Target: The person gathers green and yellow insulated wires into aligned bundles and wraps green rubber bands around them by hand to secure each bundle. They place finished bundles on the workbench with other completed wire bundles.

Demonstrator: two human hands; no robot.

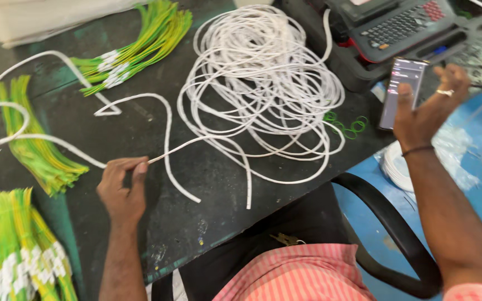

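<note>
My left hand point(123, 189) rests on the dark table point(207, 223) and pinches a thin white tube point(168, 146) between thumb and fingers. That tube leads right into a big loose coil of white tubing point(263, 78). My right hand point(428, 106), with a ring and a wrist band, is raised at the right and holds a smartphone point(401, 89) with a lit screen.
Bundles of green-yellow wires lie at the top point(135, 47), at the left point(32, 139) and at the lower left point(20, 251). A label printer with a keyboard point(397, 25) sits in a dark case at the top right. A black chair armrest point(391, 223) curves below the table edge.
</note>
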